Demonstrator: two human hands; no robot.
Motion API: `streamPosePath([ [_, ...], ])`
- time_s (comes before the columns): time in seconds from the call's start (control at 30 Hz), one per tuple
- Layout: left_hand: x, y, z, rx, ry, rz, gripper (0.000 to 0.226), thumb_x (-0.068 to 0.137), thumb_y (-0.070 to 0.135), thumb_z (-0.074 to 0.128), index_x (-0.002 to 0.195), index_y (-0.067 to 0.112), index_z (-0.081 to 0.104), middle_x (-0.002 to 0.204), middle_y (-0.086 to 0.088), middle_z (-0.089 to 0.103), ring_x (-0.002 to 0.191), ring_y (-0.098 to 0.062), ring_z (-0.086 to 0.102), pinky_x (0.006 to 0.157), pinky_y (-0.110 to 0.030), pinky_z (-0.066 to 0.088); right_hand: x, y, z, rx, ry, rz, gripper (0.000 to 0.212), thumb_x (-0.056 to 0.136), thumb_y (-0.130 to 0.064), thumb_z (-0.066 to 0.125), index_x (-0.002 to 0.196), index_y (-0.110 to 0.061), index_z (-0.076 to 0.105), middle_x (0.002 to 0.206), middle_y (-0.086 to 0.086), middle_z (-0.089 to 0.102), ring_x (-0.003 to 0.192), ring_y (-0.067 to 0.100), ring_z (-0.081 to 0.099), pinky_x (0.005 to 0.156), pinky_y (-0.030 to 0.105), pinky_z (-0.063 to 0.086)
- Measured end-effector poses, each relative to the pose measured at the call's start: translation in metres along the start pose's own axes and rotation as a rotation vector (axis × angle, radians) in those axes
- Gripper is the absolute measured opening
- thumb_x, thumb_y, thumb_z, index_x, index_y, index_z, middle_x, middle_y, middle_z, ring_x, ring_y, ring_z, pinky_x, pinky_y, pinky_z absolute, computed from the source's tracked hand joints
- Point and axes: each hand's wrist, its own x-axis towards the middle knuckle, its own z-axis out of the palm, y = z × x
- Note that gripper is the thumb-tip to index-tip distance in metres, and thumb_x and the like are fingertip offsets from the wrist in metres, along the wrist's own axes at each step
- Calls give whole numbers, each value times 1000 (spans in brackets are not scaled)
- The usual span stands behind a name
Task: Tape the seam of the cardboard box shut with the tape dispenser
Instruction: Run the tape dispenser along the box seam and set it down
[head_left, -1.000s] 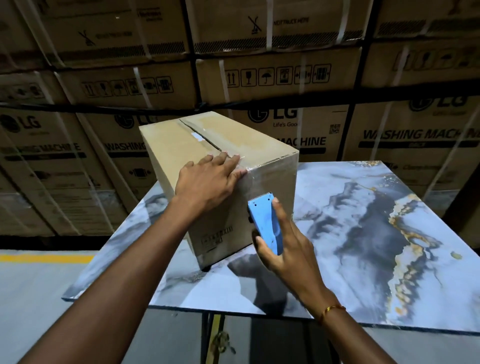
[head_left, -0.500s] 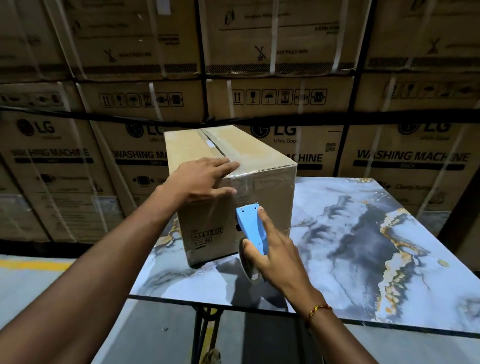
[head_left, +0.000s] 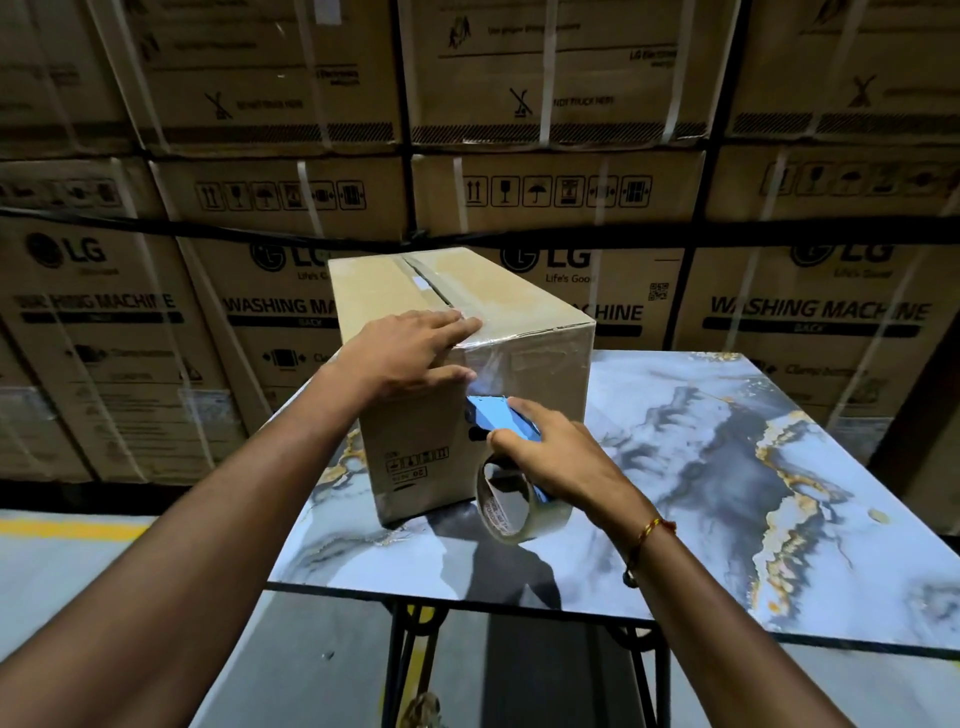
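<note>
A brown cardboard box (head_left: 524, 312) stands on the marble-patterned table (head_left: 727, 467). Its top seam runs away from me, with clear tape along it and down over the near edge. My left hand (head_left: 410, 353) lies flat on the box's near top corner, fingers on top and thumb on the front face. My right hand (head_left: 561, 457) grips a blue tape dispenser (head_left: 498, 418) with a clear tape roll (head_left: 514, 506) hanging below. The dispenser's blue head is tilted and pressed against the box's front face, just under my left thumb.
A wall of large strapped washing-machine cartons (head_left: 810, 312) stands close behind the table. The table has a black metal frame (head_left: 405, 654) underneath. A grey floor with a yellow line (head_left: 67, 527) lies to the left.
My right hand tipped the dispenser from upright to flat against the box's front face, nearer the left thumb. The left hand stayed on the corner. The view rose and pulled back.
</note>
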Motion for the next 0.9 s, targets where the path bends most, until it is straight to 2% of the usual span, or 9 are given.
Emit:
streamPosePath([
  [0.13, -1, -6, -1, -13, -7, -8, 85, 78, 80, 22, 155, 44, 16, 164, 7, 25, 147, -23, 33, 105, -46, 43, -1, 1, -3, -111, -75, 33, 47, 78, -54, 55, 118, -30, 64, 108, 4, 71, 97, 25, 67, 85, 39, 56],
  [0.23, -6, -15, 0, -31, 12, 1, 91, 72, 84, 15, 154, 45, 17, 164, 11, 26, 146, -20, 33, 104, -44, 44, -9, 20, 4, -31, -105, 91, 38, 82, -50, 59, 114, -29, 64, 109, -1, 69, 99, 22, 66, 85, 37, 55],
  [0.3, -7, -24, 1, -46, 24, 14, 91, 70, 86, 15, 153, 47, 18, 163, 13, 26, 145, -19, 33, 103, -45, 44, -12, 38, 5, 65, -72, 174, 40, 83, -50, 63, 118, -30, 57, 113, -1, 66, 103, 20, 63, 82, 35, 50],
  [0.37, -7, -34, 4, -52, 21, 26, 93, 70, 91, 11, 152, 49, 16, 163, 13, 26, 145, -19, 34, 104, -46, 46, -13, 55, 2, 126, -39, 258, 40, 81, -52, 66, 109, -28, 51, 108, 4, 67, 97, 22, 64, 74, 35, 47],
  [0.5, -6, -50, 13, -53, 26, 51, 94, 70, 94, 5, 153, 50, 13, 164, 11, 25, 146, -21, 34, 107, -47, 44, -14, 76, -12, 251, 9, 341, 44, 80, -50, 69, 102, -17, 51, 98, 6, 68, 77, 18, 62, 59, 30, 39],
  [0.57, -6, -51, 15, -44, 36, 58, 97, 70, 94, 2, 154, 47, 14, 163, 8, 27, 145, -23, 36, 111, -47, 41, -14, 83, -17, 286, 20, 352, 41, 77, -50, 70, 94, -17, 53, 89, 9, 70, 67, 18, 65, 59, 29, 42],
  [0.7, -10, -46, 17, 44, 94, 50, 89, 79, 86, 6, 155, 41, 18, 161, 2, 35, 141, -27, 42, 111, -46, 40, -9, 90, -23, 147, 67, 329, 52, 74, -61, 64, 83, -9, 60, 81, 14, 73, 68, 26, 65, 62, 33, 42],
  [0.8, -17, -40, 20, 76, 149, 5, 80, 85, 79, 14, 154, 40, 22, 159, 3, 39, 138, -27, 45, 105, -46, 42, -9, 89, -29, -22, 77, 260, 45, 91, -50, 57, 72, -9, 61, 67, 8, 57, 62, 20, 49, 58, 33, 33],
  [0.9, -23, -34, 24, 94, 223, -33, 73, 88, 75, 21, 152, 39, 29, 155, 3, 45, 133, -27, 50, 98, -45, 44, -9, 99, -32, -149, 106, 221, 51, 96, -44, 54, 67, -4, 62, 62, 7, 57, 64, 23, 52, 57, 34, 33],
])
